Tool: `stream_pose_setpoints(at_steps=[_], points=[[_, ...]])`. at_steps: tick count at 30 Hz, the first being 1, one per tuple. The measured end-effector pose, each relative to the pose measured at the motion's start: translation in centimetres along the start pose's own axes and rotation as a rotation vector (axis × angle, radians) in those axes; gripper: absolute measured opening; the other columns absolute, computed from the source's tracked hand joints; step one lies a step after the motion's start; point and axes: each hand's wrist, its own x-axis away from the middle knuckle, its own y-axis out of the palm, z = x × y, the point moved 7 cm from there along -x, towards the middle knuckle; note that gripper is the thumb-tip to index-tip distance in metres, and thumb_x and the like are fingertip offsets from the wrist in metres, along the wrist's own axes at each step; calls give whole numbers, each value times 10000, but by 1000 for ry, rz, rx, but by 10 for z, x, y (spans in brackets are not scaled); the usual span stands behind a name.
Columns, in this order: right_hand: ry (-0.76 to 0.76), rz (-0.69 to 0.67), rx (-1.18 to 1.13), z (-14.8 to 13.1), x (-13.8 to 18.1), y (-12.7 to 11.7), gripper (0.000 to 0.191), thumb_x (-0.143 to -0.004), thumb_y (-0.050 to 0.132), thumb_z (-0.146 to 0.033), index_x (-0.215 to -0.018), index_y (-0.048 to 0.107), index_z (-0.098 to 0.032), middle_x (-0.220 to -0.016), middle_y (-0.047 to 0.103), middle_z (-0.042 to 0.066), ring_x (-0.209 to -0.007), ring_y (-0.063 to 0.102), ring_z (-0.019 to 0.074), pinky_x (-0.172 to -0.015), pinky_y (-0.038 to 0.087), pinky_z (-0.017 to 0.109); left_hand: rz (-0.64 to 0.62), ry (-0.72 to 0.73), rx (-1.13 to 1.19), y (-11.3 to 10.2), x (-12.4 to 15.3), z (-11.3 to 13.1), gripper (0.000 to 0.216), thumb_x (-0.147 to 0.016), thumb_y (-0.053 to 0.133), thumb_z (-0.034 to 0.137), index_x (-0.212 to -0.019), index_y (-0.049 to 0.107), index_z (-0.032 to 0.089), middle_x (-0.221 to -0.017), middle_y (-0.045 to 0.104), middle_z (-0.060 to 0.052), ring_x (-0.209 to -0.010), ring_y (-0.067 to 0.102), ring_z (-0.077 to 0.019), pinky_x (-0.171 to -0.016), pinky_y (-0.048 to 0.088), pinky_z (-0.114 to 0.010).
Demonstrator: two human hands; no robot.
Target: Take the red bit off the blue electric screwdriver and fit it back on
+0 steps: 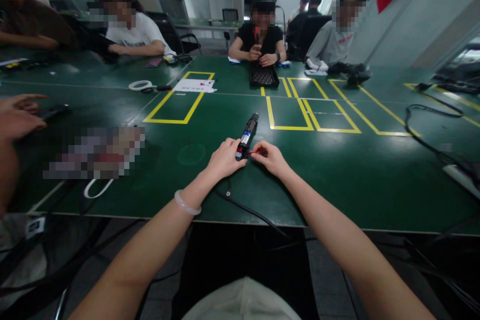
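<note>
At the centre of the frame, a slim black cylindrical tool with a blue-and-silver band [247,135] lies on the dark green table [337,175] marked with yellow taped rectangles. Its long axis runs away from the person, far tip leaning slightly toward the upper right. The left hand [224,158] closes around its near end; the right hand [270,158] pinches a small red part [252,152] just beside that end. Both hands sit equally near, almost touching.

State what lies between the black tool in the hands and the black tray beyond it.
Head view: between tool and tray, only green table with yellow tape lines.
</note>
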Motion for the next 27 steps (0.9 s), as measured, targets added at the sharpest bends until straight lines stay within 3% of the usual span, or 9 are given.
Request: stream_pose_setpoints(at_steps=[18, 22, 27], points=[[-83, 9, 166, -8, 2, 7, 41, -829, 684, -221, -823, 649, -201, -877, 548, 21, -739, 525, 150, -739, 460, 305, 8, 53, 27, 4, 4, 4, 606, -821, 642, 405, -1379, 462, 250, -1294, 545, -106, -1181, 559, -288, -900, 507, -393], [-94, 27, 216, -9, 2, 7, 60, -839, 686, -257, -819, 675, -201, -873, 581, 36, -765, 548, 166, -744, 464, 311, 26, 58, -41, 3, 6, 10, 596, -835, 627, 401, -1380, 453, 235, -1321, 531, -120, -1166, 555, -297, -858, 514, -390], [-65, 50, 240, -10, 4, 1, 143, -904, 598, -288, -853, 703, -204, -861, 685, 51, -773, 595, 184, -746, 460, 321, 85, 46, -93, 2, 7, 15, 572, -876, 598, 534, -1345, 479, 230, -1280, 537, -128, -1106, 568, -294, -865, 503, -392]])
